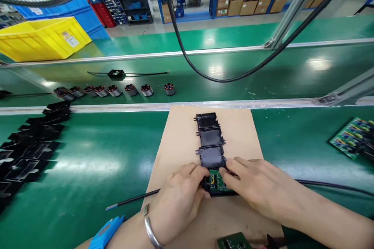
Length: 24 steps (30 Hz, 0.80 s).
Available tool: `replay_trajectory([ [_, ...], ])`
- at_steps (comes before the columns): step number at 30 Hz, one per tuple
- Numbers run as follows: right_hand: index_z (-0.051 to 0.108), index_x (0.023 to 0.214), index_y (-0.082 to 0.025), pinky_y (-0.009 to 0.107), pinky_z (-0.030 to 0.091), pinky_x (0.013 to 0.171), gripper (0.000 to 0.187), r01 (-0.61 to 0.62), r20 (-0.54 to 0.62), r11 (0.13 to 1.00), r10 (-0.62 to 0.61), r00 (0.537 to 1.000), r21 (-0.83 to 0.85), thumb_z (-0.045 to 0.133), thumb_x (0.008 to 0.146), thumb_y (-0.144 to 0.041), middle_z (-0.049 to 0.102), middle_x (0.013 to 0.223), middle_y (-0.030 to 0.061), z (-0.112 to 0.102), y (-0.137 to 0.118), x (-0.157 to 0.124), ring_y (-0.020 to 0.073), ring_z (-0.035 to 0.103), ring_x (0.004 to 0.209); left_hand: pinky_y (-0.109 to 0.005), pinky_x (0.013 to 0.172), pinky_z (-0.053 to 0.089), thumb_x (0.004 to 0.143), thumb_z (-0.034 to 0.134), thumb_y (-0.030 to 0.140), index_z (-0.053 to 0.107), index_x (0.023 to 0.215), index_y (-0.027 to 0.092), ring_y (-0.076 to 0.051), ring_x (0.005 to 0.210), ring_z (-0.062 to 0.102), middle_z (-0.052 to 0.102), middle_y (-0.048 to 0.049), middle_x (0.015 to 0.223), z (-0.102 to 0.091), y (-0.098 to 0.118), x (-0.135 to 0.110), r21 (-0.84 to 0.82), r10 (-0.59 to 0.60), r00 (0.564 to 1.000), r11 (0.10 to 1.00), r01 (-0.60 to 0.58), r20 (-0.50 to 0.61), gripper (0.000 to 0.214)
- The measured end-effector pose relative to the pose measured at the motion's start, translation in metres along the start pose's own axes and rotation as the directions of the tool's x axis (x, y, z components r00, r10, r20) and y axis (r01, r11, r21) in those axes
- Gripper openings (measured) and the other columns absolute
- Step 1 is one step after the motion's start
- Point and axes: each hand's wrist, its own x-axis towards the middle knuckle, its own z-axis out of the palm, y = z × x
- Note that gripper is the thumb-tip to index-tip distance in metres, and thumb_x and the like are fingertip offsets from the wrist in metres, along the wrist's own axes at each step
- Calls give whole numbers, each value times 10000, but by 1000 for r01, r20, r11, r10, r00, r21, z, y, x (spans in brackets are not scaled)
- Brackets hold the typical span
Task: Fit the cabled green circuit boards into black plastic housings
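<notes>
A green circuit board (pixel 217 181) sits in a black plastic case (pixel 220 193) on a brown cardboard sheet (pixel 181 140). My left hand (pixel 182 188) grips the case's left edge, thumb and fingers curled in. From the right, my right hand (pixel 254 181) presses its fingers on the board and the case's right side; its palm hides that end. Black cable (pixel 137 198) comes out beyond my left hand, its stripped end showing blue wire. Another length of cable (pixel 333 186) runs off past my right wrist. Above the board, three shallow black cases (pixel 210 138) lie in a column.
Black plastic parts (pixel 32 144) are piled at left. A row of wound motor stators (pixel 131 90) stands behind the metal rail. Circuit boards with wires (pixel 353 136) lie at right, and another board (pixel 233 241) at the bottom edge. A black cable (pixel 222 80) hangs across the front.
</notes>
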Motion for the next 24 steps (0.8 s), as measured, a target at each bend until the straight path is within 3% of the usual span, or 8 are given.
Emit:
replay_trajectory([
  [6,555,799,-209,338,232,446,173,28,-24,1000,-28,999,-8,693,720,-140,538,751,22,-8,-10,7,215,504,628,-438,877,489,783,536,79,538,1096,235,-240,987,565,596,-28,1062,-1,2,-3,7,64,998,998,-65,26,349],
  [11,542,746,-206,337,178,441,149,57,43,998,-56,997,-20,683,722,-165,528,707,28,-6,-14,11,217,496,607,-457,872,488,762,561,117,532,1091,220,-257,990,554,582,-45,1071,-3,5,-3,35,71,995,997,-74,65,346],
  [17,533,953,-219,322,122,456,255,-59,22,997,58,998,50,655,734,-174,537,859,24,8,-20,5,195,492,634,-419,870,483,767,554,63,550,1048,216,-233,977,567,601,-33,1043,1,2,-3,-30,54,995,998,-52,79,320],
  [21,538,838,-218,318,74,471,182,-140,-11,987,141,990,78,663,721,-158,521,870,33,14,-23,6,170,433,589,-378,887,475,783,585,82,539,1108,251,-208,986,586,620,-9,1073,-3,-2,-3,-77,34,995,997,-27,90,369],
  [24,530,753,-212,305,142,478,160,-151,-43,986,154,987,78,680,736,-157,499,831,32,16,-23,10,180,427,638,-326,835,492,803,595,112,497,1167,255,-179,911,619,648,12,1010,-10,-7,-4,-138,7,988,990,15,154,403],
])
